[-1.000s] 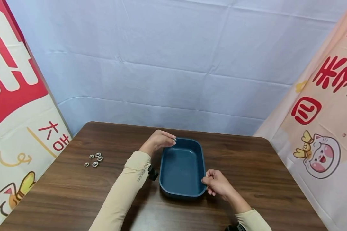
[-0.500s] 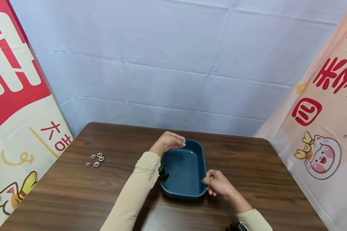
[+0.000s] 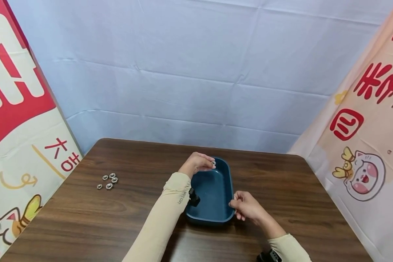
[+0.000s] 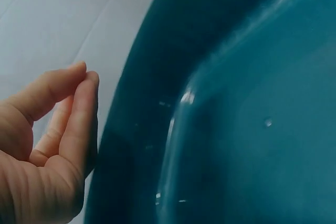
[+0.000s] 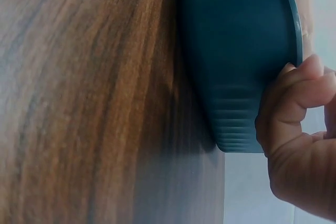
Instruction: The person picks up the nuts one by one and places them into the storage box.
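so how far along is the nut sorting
Barely begun: the dark blue plastic tray looks empty inside. In hand: the left hand pinches one small silver metal nut above the tray, while the right hand grips its rim. Left: five silver nuts on the brown wooden table.

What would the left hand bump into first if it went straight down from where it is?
Probably the inside of the blue tray. The left hand pinches a small metal nut above the tray's far end, though its height above the tray is unclear.
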